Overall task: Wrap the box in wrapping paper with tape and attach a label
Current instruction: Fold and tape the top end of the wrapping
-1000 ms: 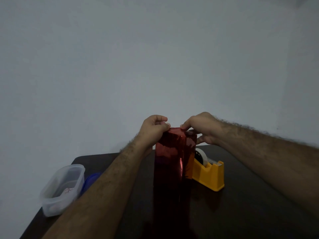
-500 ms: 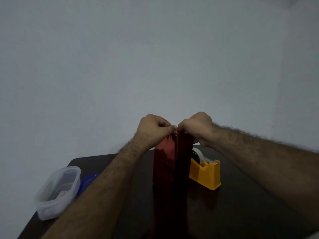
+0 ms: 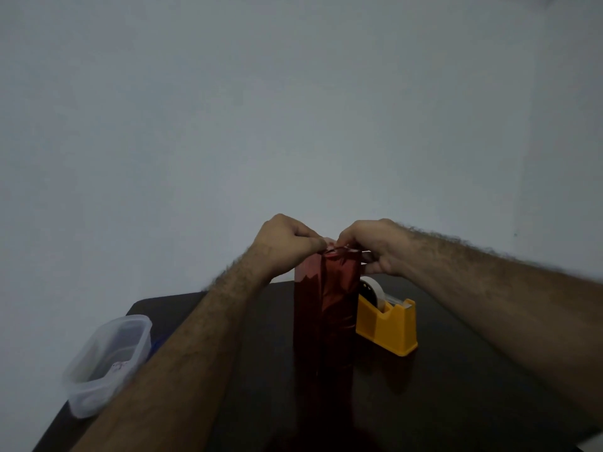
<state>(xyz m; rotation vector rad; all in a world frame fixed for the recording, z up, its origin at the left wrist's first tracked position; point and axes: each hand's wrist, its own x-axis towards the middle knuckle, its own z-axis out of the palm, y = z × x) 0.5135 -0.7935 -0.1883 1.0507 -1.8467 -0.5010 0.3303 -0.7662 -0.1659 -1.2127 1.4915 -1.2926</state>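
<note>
Glossy red wrapping paper (image 3: pixel 336 288); yellow, seemingly plastic tape dispenser (image 3: pixel 388 327).

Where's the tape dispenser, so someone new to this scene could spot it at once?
Start at the dark table, then find the tall box in red wrapping paper standing at its middle, both hands pinching its top. The tape dispenser sits just right of that box. It is the only yellow thing there, with a white tape roll on top.

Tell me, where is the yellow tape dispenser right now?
In the head view the yellow tape dispenser stands on the dark table, right of centre, just beside the upright red-wrapped box and below the right hand.
</note>
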